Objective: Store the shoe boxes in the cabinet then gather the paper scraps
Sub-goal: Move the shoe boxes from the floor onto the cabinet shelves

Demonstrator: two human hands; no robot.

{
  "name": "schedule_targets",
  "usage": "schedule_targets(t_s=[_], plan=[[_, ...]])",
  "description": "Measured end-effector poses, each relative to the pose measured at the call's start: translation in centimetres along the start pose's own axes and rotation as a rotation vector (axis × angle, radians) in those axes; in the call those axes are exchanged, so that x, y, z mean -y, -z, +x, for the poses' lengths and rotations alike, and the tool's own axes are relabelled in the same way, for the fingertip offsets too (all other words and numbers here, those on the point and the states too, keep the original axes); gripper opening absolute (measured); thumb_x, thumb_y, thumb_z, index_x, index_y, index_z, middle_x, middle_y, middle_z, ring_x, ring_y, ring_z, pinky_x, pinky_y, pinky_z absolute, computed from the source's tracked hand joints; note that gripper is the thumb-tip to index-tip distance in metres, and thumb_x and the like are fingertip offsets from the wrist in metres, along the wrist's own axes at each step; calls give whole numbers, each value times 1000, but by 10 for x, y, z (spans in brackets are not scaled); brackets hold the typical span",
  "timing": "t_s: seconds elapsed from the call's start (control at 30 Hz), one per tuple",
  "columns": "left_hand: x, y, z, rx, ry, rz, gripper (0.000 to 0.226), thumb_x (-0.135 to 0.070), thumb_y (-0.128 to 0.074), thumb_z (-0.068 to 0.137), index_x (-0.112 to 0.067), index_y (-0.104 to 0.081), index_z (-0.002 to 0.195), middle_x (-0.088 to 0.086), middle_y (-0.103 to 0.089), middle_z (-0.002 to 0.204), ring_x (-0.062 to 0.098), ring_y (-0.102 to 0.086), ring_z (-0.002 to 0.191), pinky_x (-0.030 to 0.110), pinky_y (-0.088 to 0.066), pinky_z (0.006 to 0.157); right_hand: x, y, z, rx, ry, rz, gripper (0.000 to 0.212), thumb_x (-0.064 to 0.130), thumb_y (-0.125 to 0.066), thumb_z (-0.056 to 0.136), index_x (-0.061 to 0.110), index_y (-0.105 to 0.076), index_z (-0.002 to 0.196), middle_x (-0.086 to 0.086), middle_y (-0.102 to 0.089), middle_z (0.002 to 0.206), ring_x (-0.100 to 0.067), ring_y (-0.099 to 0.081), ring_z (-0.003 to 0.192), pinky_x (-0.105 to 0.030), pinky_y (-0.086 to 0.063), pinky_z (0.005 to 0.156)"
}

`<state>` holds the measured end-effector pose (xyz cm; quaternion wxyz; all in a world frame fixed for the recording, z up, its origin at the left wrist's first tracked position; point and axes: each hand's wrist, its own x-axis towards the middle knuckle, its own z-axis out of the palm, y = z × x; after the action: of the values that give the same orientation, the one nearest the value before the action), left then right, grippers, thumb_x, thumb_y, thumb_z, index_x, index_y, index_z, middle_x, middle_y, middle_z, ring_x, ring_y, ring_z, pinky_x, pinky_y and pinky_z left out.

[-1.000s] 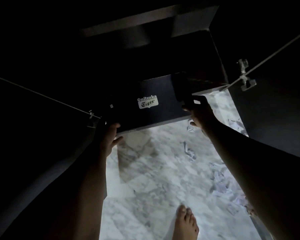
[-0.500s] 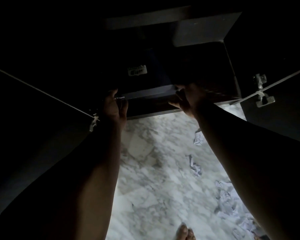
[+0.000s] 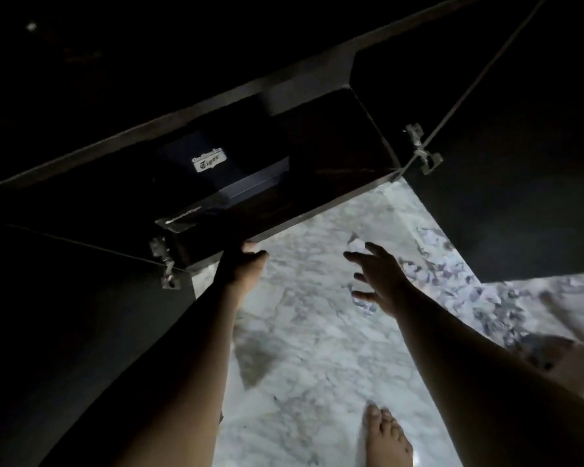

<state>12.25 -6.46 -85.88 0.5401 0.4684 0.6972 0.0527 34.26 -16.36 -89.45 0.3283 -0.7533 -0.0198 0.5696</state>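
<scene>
A dark shoe box (image 3: 223, 176) with a white brand label lies inside the dark cabinet (image 3: 334, 146), on its bottom shelf, left of middle. My left hand (image 3: 241, 264) rests at the front edge of that shelf, just below the box; whether its fingers touch the box is hidden in the dark. In front of the cabinet my right hand (image 3: 376, 276) hovers over the floor with fingers spread and nothing in it. Crumpled paper scraps (image 3: 449, 267) lie on the marble floor to the right.
Both cabinet doors stand open: the left door (image 3: 81, 315) and the right door (image 3: 520, 197), each with metal hinges. My bare foot (image 3: 385, 436) stands on the marble floor (image 3: 311, 332). A pale blurred object (image 3: 573, 348) is at the right edge.
The shoe box went from my two hands into the cabinet shelf. My right hand let go and drew back with fingers spread; the left hand dropped to the shelf's front edge.
</scene>
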Motion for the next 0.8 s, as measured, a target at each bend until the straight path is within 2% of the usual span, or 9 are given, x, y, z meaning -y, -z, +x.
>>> schedule_targets(t_s=[0.17,0.3,0.4,0.47,0.53,0.6,0.67,0.7,0.8], plan=[[-9,-67,-79,223,-38,237,47,-25,-63,96,-17,-55,141,6,-60,137,25,-60,119,35,-52,98,-63,82,-63,-189,-87,137,68,36,-76,86,31,-47,148,-2,-59,140,-26,-58,123,-43,-59,85],[-21,-146,-174,410,48,242,42,-20,-65,97,-15,-58,138,6,-63,109,17,-57,81,35,-46,85,-118,178,-132,-392,-95,258,59,35,-72,87,25,-53,142,-9,-60,135,-26,-59,110,-45,-61,82],[-22,-213,-236,530,-10,333,39,-22,-67,94,-16,-61,133,5,-63,98,13,-54,73,35,-47,83,-166,256,-178,-555,-91,303,42,30,-70,89,19,-60,128,-12,-65,116,-28,-60,98,-56,-57,94],[-24,-263,-270,602,-45,368,41,-24,-68,94,-18,-61,134,8,-65,109,19,-58,81,37,-50,85,-202,310,-199,-676,-109,301,47,30,-70,87,17,-60,132,-14,-67,116,-31,-63,102,-51,-55,99],[-22,-311,-294,656,-85,424,45,-27,-69,93,-20,-58,136,9,-59,133,25,-60,101,42,-52,96,-236,357,-217,-762,-137,283,50,28,-70,87,14,-61,134,-14,-68,115,-34,-65,107,-37,-53,95],[-18,-356,-312,689,-138,451,45,-26,-67,94,-21,-53,137,9,-58,134,29,-57,110,42,-49,100,-268,399,-226,-812,-166,262,51,31,-70,85,12,-62,132,-9,-67,117,-31,-65,112,-29,-47,92],[-13,-394,-319,663,-224,517,48,-26,-65,96,-21,-45,140,8,-57,132,32,-53,120,35,-44,96,-297,432,-222,-845,-163,221,62,43,-67,76,10,-65,128,-6,-70,120,-30,-66,114,-31,-49,94],[-11,-411,-317,629,-263,563,60,-28,-65,96,-20,-37,148,9,-51,142,33,-49,129,35,-41,97,-310,446,-218,-861,-157,222,64,44,-68,74,9,-65,127,-9,-71,120,-31,-67,113,-35,-52,96],[-12,-447,-297,507,-345,643,86,-31,-67,92,-19,-15,160,11,-29,162,33,-41,141,36,-40,101,-334,473,-198,-858,-149,271,58,36,-73,83,8,-59,133,-12,-70,124,-33,-66,113,-44,-53,101]])
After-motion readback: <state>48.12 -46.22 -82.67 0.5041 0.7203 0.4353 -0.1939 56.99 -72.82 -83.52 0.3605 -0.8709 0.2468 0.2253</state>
